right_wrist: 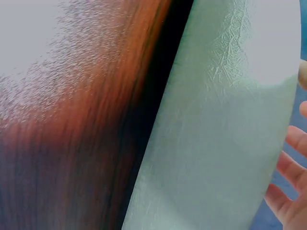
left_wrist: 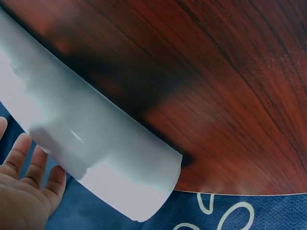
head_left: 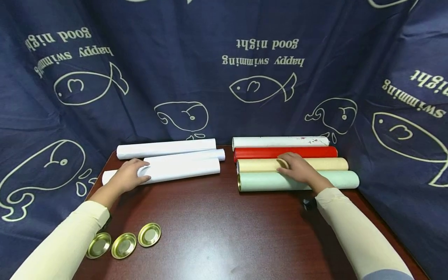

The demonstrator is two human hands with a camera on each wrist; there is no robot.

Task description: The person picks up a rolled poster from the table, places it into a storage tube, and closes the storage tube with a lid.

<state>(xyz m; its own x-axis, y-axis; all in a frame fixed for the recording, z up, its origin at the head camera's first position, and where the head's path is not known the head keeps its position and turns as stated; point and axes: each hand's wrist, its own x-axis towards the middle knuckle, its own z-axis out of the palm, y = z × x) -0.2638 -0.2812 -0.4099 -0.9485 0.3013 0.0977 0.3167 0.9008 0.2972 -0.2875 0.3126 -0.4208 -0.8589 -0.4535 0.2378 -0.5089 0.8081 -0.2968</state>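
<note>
White rolled-paper cylinder (head_left: 185, 171) lies toward the counter's (head_left: 227, 229) far left corner, the left hand (head_left: 127, 177) spread loosely against it, apparently without a firm grip. Near the far right corner, the right hand (head_left: 297, 168), fingers relaxed, reaches over a mint-green cylindrical tube (head_left: 273, 181) and touches a pale yellow cylindrical tube (head_left: 259, 166). Light, even pressure should, I judge, avoid dents. Three shallow gold metal dishes (head_left: 123, 246) near the left edge look empty; the tubes' contents are hidden.
</note>
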